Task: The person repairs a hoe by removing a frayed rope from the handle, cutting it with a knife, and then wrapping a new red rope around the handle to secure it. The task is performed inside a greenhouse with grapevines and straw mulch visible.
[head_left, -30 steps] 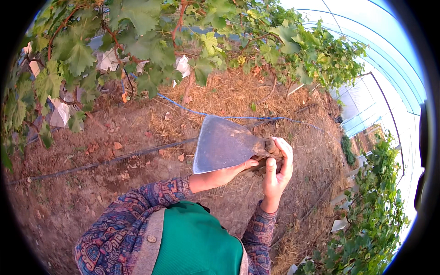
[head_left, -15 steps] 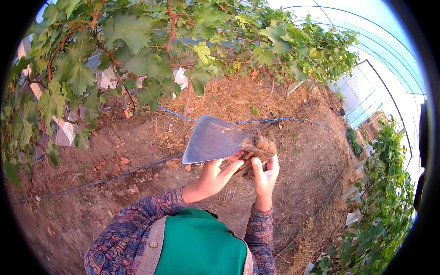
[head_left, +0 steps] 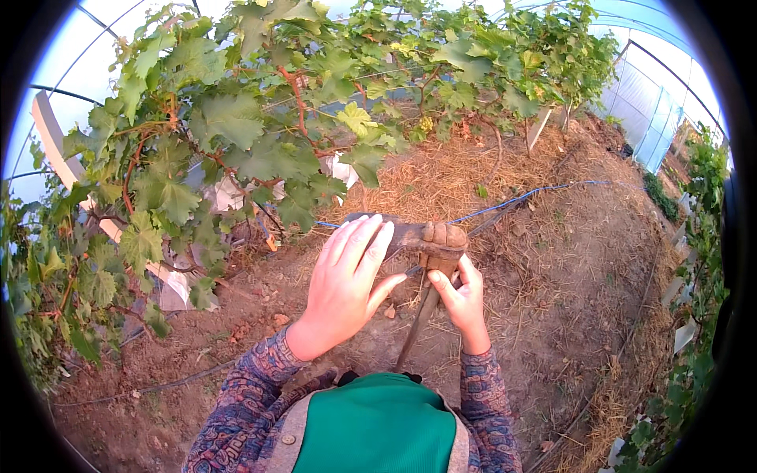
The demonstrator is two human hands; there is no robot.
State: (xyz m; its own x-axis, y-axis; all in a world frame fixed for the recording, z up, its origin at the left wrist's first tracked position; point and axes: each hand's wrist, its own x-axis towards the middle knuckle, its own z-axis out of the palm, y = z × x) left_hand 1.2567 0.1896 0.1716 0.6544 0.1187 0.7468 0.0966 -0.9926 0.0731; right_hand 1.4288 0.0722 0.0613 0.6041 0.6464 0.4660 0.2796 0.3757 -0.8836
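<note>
A hoe (head_left: 444,239) is held head-up in front of me, its wooden handle (head_left: 416,329) slanting down toward my body. Brown, dirt-like material covers the socket where the blade meets the handle. My right hand (head_left: 464,301) is closed around the handle just under the head, thumb on the near side. My left hand (head_left: 339,276) lies over the flat metal blade with its fingers stretched out and the thumb apart. Most of the blade is hidden behind that hand; I cannot tell how firmly the palm touches it.
Leafy grapevines (head_left: 236,134) hang across the left and far side, with white bags (head_left: 341,169) among them. A pale post (head_left: 71,169) leans at the left. Blue cord (head_left: 528,195) and dark hose (head_left: 181,380) run along the straw-strewn soil. More vines (head_left: 702,315) line the right.
My left hand has moved from beneath the blade to over its face, fingers now extended. The blade has tilted and shows less. My right hand stays by the socket; the view has shifted.
</note>
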